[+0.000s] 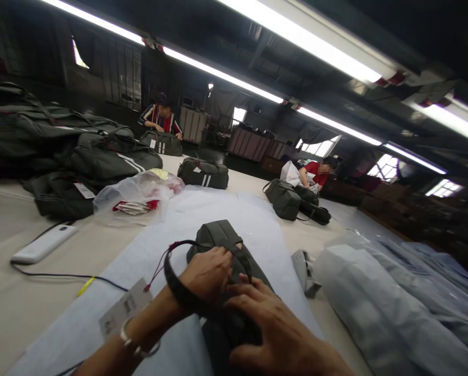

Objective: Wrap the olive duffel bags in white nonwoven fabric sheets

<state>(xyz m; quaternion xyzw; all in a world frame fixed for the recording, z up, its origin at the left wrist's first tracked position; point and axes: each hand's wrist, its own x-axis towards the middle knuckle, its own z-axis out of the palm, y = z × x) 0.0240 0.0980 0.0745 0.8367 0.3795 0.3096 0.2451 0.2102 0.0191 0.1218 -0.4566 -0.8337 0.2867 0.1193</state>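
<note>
A dark green bag (222, 237) lies on a pale blue sheet (202, 209) spread over the table. My left hand (206, 274) is closed on the bag's top, fingers curled over its strap, and the black handle loop (175, 282) runs round my wrist. My right hand (268, 326) presses down on the near part of the bag with fingers spread but bent over the fabric. A paper hang tag (124, 308) on a red string (159, 266) lies beside my left forearm.
Stacked dark bags (61, 151) fill the far left, with a clear plastic bag of tags (140, 196) and a white power bank (44, 244) on a black cable. Folded plastic sheets (394, 292) lie right. More bags (203, 173) and two seated people (161, 119) are farther off.
</note>
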